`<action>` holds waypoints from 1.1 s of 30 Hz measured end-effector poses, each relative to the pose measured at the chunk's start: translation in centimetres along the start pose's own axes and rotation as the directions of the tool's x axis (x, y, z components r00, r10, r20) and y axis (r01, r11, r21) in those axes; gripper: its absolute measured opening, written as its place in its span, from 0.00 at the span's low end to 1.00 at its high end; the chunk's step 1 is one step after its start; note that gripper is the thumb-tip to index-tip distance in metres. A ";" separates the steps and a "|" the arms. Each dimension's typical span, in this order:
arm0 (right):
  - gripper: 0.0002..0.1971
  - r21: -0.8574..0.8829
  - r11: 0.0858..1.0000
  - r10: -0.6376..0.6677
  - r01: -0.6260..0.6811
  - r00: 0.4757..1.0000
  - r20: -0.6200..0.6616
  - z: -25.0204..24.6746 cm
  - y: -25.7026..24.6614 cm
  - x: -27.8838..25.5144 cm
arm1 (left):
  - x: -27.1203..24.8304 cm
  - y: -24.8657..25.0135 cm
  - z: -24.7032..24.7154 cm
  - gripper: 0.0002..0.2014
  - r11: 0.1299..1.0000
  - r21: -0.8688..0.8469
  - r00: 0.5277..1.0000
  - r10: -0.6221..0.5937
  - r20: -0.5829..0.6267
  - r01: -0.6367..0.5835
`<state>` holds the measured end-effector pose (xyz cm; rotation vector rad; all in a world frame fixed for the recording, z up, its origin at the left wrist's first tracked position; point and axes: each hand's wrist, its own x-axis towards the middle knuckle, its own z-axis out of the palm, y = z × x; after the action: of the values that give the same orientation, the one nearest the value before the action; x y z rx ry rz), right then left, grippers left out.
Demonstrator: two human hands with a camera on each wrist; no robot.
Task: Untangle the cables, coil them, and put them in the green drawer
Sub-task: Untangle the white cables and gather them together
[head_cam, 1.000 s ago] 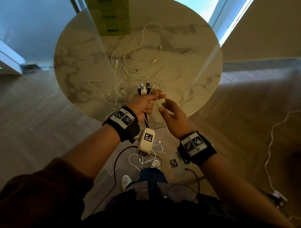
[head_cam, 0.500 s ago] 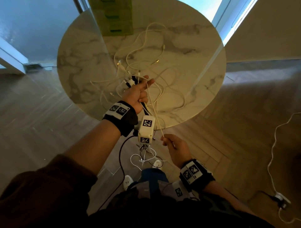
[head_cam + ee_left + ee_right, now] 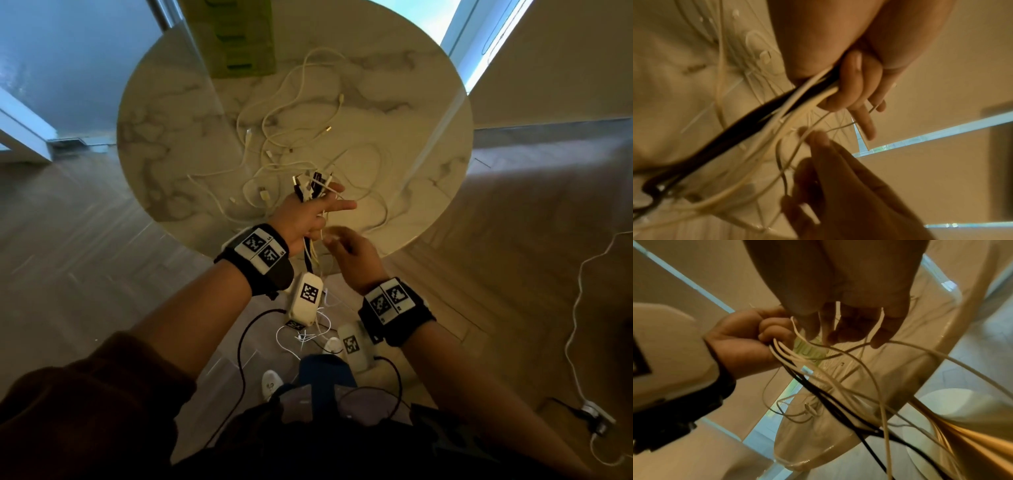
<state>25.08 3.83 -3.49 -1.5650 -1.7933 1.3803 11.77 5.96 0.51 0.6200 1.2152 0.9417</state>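
The round marble table (image 3: 164,113) carries most of the cables (image 3: 301,113), a loose tangle of white leads spread over its middle and near half. The green drawer (image 3: 239,51) stands at the table's far edge; its top is cut off by the frame, so whether a drawer is pulled out cannot be told.

The left hand (image 3: 305,219) is raised over the table's near edge. Its lower fingers are curled round a bundle of cables (image 3: 797,97), several white and one black, with the plug ends sticking up past the knuckles; the index finger and thumb point outward. The bundle hangs down from the fist past the wrist.

The right hand (image 3: 352,253) sits just beside and below the left one. Its fingertips (image 3: 818,138) meet on a thin white strand (image 3: 859,363) that runs up to the left fist. The right wrist view shows strands passing between the curled fingers, but the contact is blurred and shadowed.

Below the hands, more white cable lies on the wooden floor (image 3: 68,257).
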 end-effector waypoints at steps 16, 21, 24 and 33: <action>0.07 -0.098 0.949 -0.303 0.299 0.952 -0.034 -0.8 7.4 -8.7 | -0.4 -2.4 -4.0 0.10 0.922 0.379 0.950 0.181 -0.256 -0.074; 0.11 -0.462 0.863 -0.017 0.206 0.924 0.381 0.5 11.4 -9.6 | -2.7 -4.1 -4.8 0.18 0.888 0.455 0.972 0.159 -0.172 -0.065; 0.18 -0.437 0.892 0.033 0.116 0.948 0.318 0.9 8.8 -8.4 | -4.6 -4.5 -5.1 0.18 0.880 0.474 0.996 0.074 -0.055 -0.039; 0.22 -0.484 0.813 -0.121 0.322 0.908 0.401 3.0 1.8 1.7 | -9.3 -8.7 -6.1 0.18 0.907 0.420 0.998 -0.013 -0.063 0.038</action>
<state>23.09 3.99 -6.82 -1.3231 -2.6852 1.1455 7.63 -6.84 -3.62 0.9207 1.4926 0.6786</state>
